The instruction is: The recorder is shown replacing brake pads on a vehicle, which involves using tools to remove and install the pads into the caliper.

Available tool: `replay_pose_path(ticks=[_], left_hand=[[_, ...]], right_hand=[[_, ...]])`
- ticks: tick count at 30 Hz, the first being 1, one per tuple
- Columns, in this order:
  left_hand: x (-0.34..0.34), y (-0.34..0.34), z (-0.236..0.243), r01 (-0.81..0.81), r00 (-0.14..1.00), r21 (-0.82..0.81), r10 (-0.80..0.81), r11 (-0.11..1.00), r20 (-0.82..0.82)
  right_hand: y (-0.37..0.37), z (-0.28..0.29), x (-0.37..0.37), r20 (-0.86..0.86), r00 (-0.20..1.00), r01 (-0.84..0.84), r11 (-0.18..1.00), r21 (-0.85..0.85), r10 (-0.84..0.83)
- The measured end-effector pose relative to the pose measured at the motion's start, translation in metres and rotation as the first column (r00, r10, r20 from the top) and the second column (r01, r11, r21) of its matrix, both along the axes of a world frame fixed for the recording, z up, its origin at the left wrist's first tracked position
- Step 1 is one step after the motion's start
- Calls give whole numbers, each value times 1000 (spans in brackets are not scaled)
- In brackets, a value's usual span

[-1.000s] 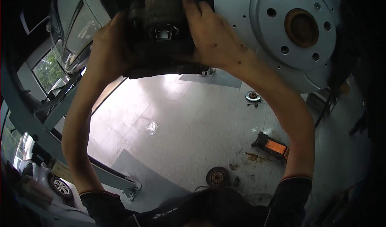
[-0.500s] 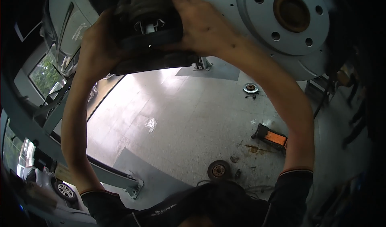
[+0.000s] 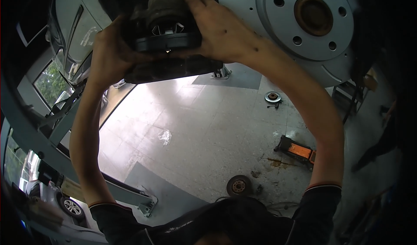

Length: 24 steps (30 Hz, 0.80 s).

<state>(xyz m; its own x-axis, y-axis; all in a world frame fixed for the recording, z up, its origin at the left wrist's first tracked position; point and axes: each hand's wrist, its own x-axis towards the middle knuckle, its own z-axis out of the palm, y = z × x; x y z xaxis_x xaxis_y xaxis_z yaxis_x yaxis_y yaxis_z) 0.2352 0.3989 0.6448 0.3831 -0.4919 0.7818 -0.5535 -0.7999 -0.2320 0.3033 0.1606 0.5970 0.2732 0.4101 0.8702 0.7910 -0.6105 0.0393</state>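
Raised at the top of the view is a dark brake caliper, its open side facing me. My left hand grips its left end, the fingers lost in shadow. From the right, my right hand clasps the other end with fingers over the top. A dark brake pad sits across the caliper, silver clip prongs showing just above it. Right of my right hand is a grey brake disc with a rusty hub centre and several bolt holes. Caliper and disc are apart.
On the tiled floor lie another disc, an orange and black floor jack and a rusty disc near my body. A grey lift arm runs along the left. A silver car stands lower left.
Both hands have tipped the caliper a little and shifted it slightly right and down in view. The pad and clips show more plainly now. My grip is unchanged.
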Motion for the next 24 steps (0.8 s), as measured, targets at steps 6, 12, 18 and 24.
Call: replay_pose_path(ticks=[6,12,18,24], left_hand=[[4,1,1,-8,995,-56,2,998,-96],[8,7,-1,2,1000,-27,-2,1000,-15],[7,14,-2,-54,991,-27,50,998,-122],[8,9,1,14,1000,36,-14,999,4]], right_hand=[[2,-1,0,25,998,52,999,1,-52],[1,-2,5,65,997,50,999,-11,-49],[-4,7,13,147,983,-98,994,-53,105],[-11,16,3,-15,974,-228,973,-36,227]])
